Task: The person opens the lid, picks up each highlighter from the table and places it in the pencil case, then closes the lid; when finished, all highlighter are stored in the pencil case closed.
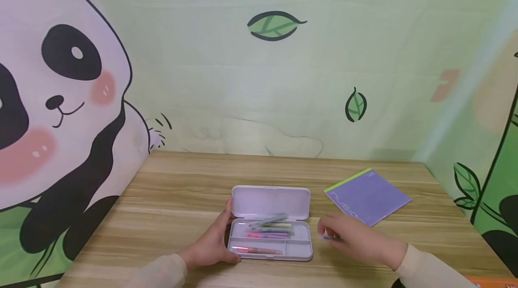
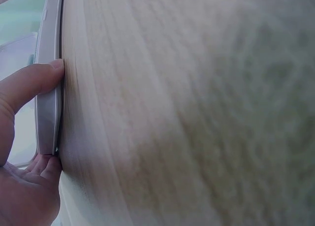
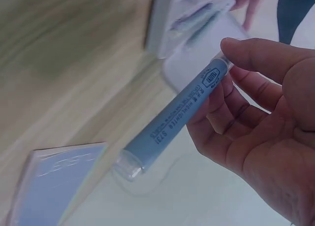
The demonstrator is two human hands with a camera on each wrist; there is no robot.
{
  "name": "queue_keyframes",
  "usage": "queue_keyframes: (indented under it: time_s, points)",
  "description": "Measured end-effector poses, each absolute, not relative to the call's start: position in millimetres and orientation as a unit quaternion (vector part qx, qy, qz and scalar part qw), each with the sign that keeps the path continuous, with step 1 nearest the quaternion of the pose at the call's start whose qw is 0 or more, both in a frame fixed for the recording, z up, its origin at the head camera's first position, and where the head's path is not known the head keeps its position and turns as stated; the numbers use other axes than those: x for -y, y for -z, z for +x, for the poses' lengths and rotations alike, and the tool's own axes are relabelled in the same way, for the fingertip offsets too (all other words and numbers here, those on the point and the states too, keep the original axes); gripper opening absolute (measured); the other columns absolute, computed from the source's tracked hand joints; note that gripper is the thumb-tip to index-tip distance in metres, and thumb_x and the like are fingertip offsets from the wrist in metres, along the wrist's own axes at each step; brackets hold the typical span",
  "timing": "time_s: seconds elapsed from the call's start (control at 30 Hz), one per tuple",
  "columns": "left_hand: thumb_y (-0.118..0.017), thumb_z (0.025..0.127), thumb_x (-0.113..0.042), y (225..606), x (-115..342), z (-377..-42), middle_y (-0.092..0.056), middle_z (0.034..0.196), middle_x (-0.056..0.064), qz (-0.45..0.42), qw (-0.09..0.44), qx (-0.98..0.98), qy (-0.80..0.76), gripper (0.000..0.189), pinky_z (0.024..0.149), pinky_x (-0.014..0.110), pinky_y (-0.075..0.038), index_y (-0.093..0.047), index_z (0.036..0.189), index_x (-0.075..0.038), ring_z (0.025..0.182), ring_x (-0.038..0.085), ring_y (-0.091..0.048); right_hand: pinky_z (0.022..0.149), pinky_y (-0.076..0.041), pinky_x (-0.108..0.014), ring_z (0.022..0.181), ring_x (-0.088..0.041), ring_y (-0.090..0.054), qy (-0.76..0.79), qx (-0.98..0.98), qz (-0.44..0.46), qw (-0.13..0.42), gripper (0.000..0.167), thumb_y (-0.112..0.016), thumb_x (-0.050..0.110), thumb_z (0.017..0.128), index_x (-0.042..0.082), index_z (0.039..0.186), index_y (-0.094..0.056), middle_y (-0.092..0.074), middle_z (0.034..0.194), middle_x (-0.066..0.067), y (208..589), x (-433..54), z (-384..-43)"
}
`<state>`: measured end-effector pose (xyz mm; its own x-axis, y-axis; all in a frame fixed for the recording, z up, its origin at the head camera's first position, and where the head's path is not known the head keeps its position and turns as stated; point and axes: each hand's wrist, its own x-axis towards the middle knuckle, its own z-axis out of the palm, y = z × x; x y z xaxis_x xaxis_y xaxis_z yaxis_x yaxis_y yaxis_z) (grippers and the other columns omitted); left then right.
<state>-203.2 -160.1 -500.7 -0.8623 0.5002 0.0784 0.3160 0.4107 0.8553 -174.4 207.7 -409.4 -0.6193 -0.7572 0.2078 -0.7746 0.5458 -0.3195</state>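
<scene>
An open white pencil case lies on the table with its lid tipped back. Several pens and highlighters lie in its larger compartment, and one pinkish pen is in the long front slot. My left hand grips the case by its left end, thumb on the front wall and fingers round the side. To the right of the case, my right hand pinches a blue highlighter by one end; its printed barrel shows in the right wrist view. In the head view the hand mostly hides it.
A purple notebook with a green edge lies on the table behind my right hand. An orange object shows at the lower right corner. A printed cloth with a panda and leaves hangs behind the table.
</scene>
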Motion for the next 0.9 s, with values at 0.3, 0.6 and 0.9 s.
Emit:
queue_keyframes:
  time_s: [0.3, 0.6, 0.9]
  points:
    - [-0.091, 0.057, -0.007, 499.2, 159.6, -201.6, -0.042, 0.137, 0.015, 0.252, 0.086, -0.828, -0.494, 0.145, 0.112, 0.032, -0.029, 0.015, 0.154, -0.018, 0.131, 0.026, -0.043, 0.068, -0.045, -0.02, 0.075, -0.004, -0.048, -0.173, 0.882, 0.439, 0.003, 0.016, -0.067, 0.003, 0.085, 0.01, 0.097, -0.06, -0.052, 0.084, 0.005, 388.2, -169.2, -186.7]
    - [-0.092, 0.056, -0.007, 501.0, 158.9, -202.0, -0.042, 0.136, 0.013, 0.246, 0.089, -0.829, -0.494, 0.146, 0.112, 0.041, -0.031, 0.015, 0.154, -0.019, 0.13, 0.027, -0.043, 0.067, -0.045, -0.018, 0.074, -0.004, -0.048, -0.193, 0.872, 0.449, -0.024, 0.012, -0.063, 0.003, 0.089, 0.008, 0.1, -0.062, -0.055, 0.089, 0.0, 376.0, -136.7, -195.6]
    - [-0.092, 0.056, -0.007, 500.7, 159.4, -201.7, -0.042, 0.137, 0.013, 0.245, 0.086, -0.83, -0.494, 0.145, 0.112, 0.036, -0.031, 0.014, 0.154, -0.02, 0.13, 0.025, -0.044, 0.066, -0.043, -0.016, 0.073, -0.008, -0.051, -0.182, 0.865, 0.468, -0.015, 0.011, -0.065, 0.004, 0.086, 0.008, 0.096, -0.064, -0.057, 0.083, 0.0, 381.0, -103.0, -201.5]
